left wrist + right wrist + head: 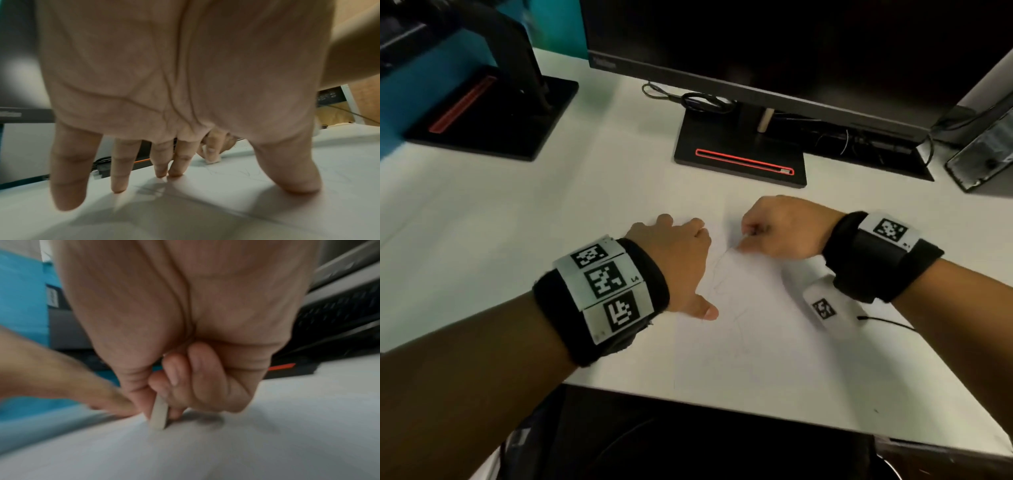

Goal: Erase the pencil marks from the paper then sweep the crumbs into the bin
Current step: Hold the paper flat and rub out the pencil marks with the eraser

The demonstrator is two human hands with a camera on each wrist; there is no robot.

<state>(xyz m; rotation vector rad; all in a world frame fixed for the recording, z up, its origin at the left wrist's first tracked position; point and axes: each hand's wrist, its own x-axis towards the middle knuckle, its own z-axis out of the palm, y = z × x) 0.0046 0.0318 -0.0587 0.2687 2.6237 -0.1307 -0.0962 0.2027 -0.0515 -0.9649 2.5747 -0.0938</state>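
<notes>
A white sheet of paper [750, 342] with faint pencil marks [719, 270] lies on the white desk in front of me. My left hand [681, 260] lies spread on the paper's left part, fingers [119, 178] straight and tips pressing down. My right hand [767, 233] pinches a small white eraser [158, 415] between thumb and fingers, its lower end touching the paper at the upper end of the marks. In the left wrist view the eraser [212, 160] shows beyond my fingers. No bin is in view.
A monitor base [739, 157] with a red slot stands just beyond the hands, with cables [688, 99] behind it. A second monitor base [489, 116] sits at the far left. A dark device [983, 154] is at the right. The desk's front edge [722, 407] runs close below the paper.
</notes>
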